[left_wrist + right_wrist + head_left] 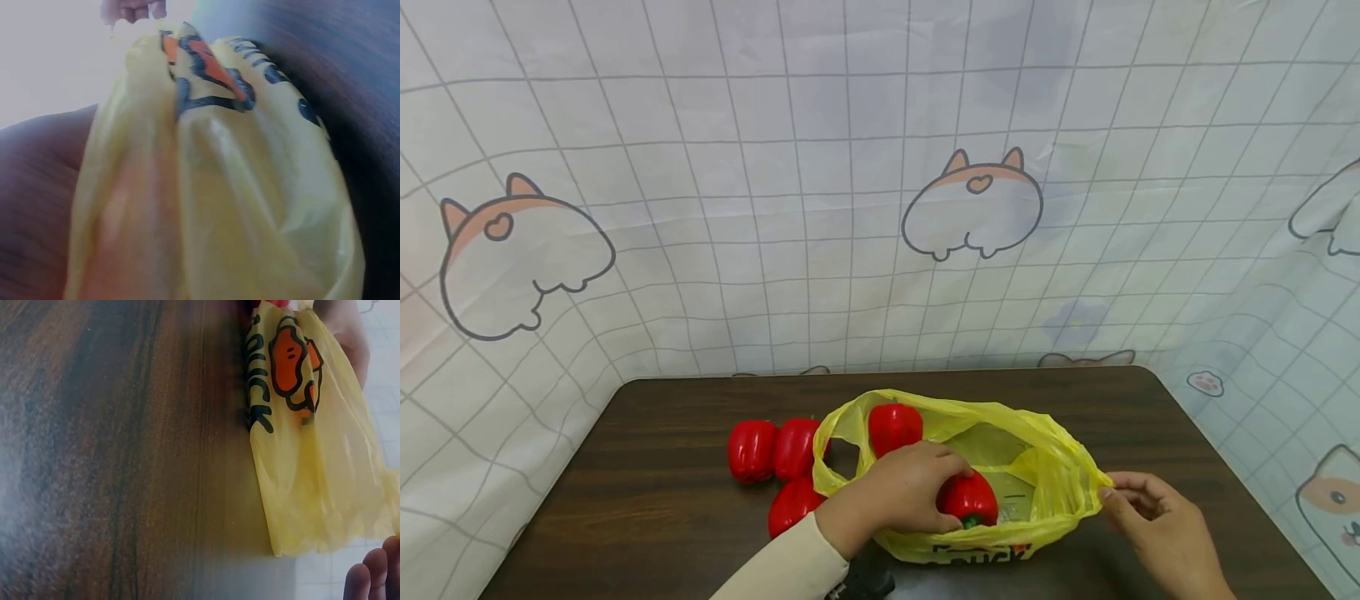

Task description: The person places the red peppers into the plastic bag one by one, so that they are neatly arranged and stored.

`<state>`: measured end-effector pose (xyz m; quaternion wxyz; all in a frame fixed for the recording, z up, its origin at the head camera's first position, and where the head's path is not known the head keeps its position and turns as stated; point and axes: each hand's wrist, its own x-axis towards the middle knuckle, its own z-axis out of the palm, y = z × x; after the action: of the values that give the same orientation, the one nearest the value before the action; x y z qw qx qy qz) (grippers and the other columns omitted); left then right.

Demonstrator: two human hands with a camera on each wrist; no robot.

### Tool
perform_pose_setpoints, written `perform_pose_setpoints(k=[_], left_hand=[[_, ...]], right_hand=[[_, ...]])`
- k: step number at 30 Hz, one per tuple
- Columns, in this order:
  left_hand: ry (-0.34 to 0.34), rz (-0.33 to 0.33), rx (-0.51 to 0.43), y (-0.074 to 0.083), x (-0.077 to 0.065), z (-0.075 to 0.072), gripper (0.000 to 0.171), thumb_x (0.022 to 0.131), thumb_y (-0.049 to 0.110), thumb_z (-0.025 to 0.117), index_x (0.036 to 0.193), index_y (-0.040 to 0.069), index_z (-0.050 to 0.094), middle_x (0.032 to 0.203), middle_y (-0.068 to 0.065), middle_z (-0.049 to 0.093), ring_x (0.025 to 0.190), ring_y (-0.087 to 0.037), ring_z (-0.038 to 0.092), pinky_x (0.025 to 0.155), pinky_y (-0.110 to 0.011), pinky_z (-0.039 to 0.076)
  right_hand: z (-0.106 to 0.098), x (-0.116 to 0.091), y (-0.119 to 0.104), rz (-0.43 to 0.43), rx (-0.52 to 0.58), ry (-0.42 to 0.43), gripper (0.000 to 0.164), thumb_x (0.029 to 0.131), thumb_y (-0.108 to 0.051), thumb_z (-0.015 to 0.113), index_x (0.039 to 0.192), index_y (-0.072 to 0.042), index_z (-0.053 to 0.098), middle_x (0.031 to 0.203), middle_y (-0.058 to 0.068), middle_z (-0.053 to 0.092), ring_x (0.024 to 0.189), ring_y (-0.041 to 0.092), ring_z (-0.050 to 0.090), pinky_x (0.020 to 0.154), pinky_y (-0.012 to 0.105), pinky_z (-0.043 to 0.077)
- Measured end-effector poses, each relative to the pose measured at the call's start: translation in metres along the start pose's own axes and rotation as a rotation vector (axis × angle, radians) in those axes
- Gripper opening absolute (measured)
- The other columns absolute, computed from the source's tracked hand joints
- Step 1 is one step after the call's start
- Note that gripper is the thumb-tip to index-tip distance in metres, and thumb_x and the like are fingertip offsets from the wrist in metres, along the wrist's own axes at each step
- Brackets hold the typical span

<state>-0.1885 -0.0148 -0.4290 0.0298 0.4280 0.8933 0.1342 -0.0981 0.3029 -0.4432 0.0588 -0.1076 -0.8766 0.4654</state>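
Left grip held one pepper inside the bag; right grip pinched its rim. Another pepper sat within, three peppers outside.

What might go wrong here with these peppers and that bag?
The yellow bag looks thin, so it might tear or slip where the right hand pinches its edge. The pepper in the left hand looks smooth and shiny, so it could slide free. The left sleeve is close to a loose pepper beside the bag and might nudge it.
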Motion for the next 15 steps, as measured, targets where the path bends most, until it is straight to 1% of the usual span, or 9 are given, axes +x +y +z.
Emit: perform_pose_setpoints(k=[4,7,11,13,15], left_hand=[[0.001,0.006,-0.02,0.0,-0.003,-0.005,0.052,0.083,0.043,0.084,0.127,0.023,0.067,0.126,0.011,0.064,0.12,-0.009,0.057,0.096,-0.028,0.051],[0.021,0.019,-0.066,0.0,-0.008,-0.013,0.05,0.085,0.041,0.082,0.129,0.022,0.066,0.126,0.012,0.064,0.12,-0.008,0.056,0.097,-0.027,0.05],[0.048,0.026,-0.155,-0.004,-0.021,-0.027,0.05,0.09,0.038,0.078,0.135,0.022,0.063,0.132,0.013,0.061,0.126,-0.009,0.053,0.102,-0.03,0.048],[0.052,0.013,-0.199,-0.007,-0.03,-0.034,0.051,0.092,0.038,0.076,0.138,0.023,0.061,0.137,0.013,0.059,0.131,-0.01,0.051,0.106,-0.033,0.046],[0.056,-0.004,-0.23,-0.011,-0.039,-0.041,0.052,0.092,0.038,0.076,0.139,0.023,0.06,0.138,0.012,0.058,0.132,-0.011,0.05,0.107,-0.035,0.046]], right_hand=[[-0.001,0.0,-0.001,0.04,0.009,-0.029,0.052,0.099,-0.044,0.068,0.128,-0.002,0.062,0.1,0.004,0.074,0.082,0.021,0.07,0.068,0.032,0.059],[-0.001,0.001,-0.002,0.063,0.015,-0.041,0.054,0.098,-0.045,0.068,0.13,-0.001,0.062,0.102,0.004,0.074,0.083,0.022,0.07,0.07,0.032,0.059],[0.0,0.001,-0.002,0.071,0.022,-0.05,0.056,0.098,-0.046,0.069,0.13,-0.002,0.062,0.103,0.005,0.073,0.084,0.022,0.07,0.071,0.032,0.059],[0.0,0.001,-0.002,0.065,0.024,-0.051,0.055,0.098,-0.046,0.069,0.13,-0.001,0.062,0.103,0.005,0.073,0.084,0.022,0.07,0.071,0.032,0.059],[0.0,0.001,-0.002,0.062,0.027,-0.052,0.055,0.098,-0.046,0.069,0.129,-0.001,0.062,0.103,0.005,0.073,0.084,0.022,0.07,0.071,0.032,0.059]])
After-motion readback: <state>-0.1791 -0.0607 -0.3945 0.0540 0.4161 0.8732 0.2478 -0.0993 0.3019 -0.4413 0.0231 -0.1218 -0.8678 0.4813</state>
